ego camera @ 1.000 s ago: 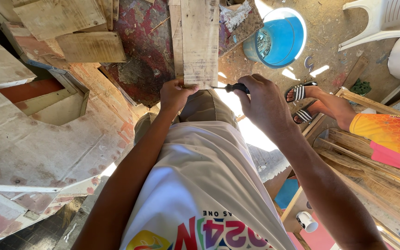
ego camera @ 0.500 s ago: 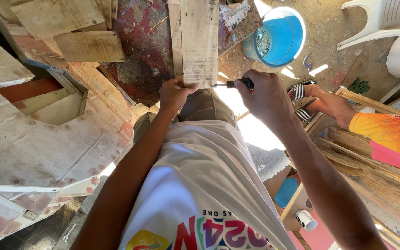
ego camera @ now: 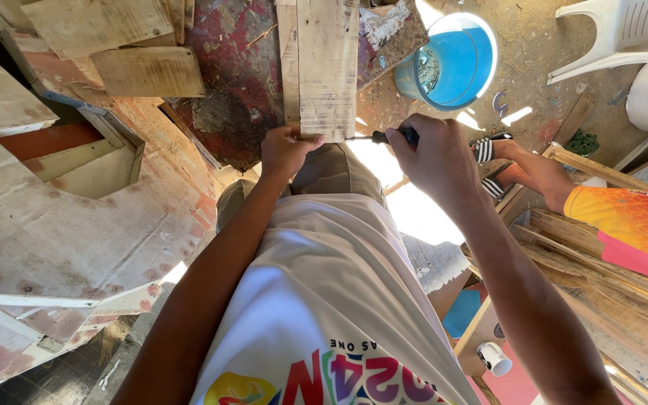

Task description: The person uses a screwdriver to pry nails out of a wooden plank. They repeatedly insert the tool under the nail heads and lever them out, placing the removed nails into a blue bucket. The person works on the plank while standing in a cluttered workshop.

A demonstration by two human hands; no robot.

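Observation:
A pale wooden plank (ego camera: 328,64) runs away from me, its near end resting above my knee. My left hand (ego camera: 286,150) grips that near end at its left corner. My right hand (ego camera: 436,154) is closed around the black handle of a screwdriver (ego camera: 384,137), whose thin shaft points left at the plank's right edge, close to the near end. Whether the tip touches the wood is too small to tell. My white printed shirt and khaki trousers fill the lower middle.
A blue bucket (ego camera: 451,64) stands on the dirt beyond my right hand. Another person's leg (ego camera: 541,169) in a striped sandal reaches in from the right. Worn painted boards (ego camera: 61,217) lie left, wooden frames (ego camera: 609,247) right, a white plastic chair (ego camera: 624,37) top right.
My right hand with the screwdriver has shifted slightly up and left, bringing the shaft level with the plank's near end. The left hand has kept its hold.

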